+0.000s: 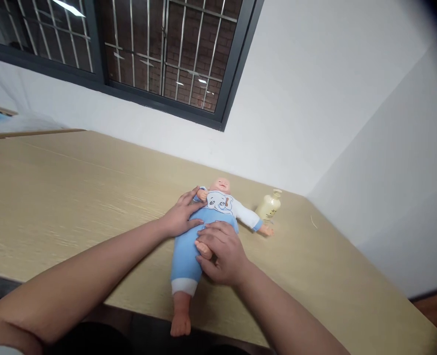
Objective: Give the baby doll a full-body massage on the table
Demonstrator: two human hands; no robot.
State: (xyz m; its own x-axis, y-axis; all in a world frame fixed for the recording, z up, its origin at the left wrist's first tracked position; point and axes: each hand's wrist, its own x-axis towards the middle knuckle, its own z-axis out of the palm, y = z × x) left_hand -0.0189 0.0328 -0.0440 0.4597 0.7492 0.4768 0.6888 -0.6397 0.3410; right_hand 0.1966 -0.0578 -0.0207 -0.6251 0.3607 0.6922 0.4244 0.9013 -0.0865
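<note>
A baby doll [187, 256] in a white top with an elephant face and light blue trousers lies on its back on the table. Its head points toward the wall, and one bare foot hangs past the near edge. My left hand [181, 216] rests on the doll's side near the waist, fingers stretched out and apart. With my right hand [224, 254] I grip the doll's other leg, bent up so that the foot shows between my thumb and fingers. A pale yellow pump bottle [269, 206] stands beside the doll's outstretched arm.
The wooden table [74, 197] meets a white wall [296, 98] at the back and right. Above it is a dark-framed window [166, 54] with metal bars. A thin pale strand [313, 222] lies to the right. Clear plastic sheeting [33, 123] is at the far left.
</note>
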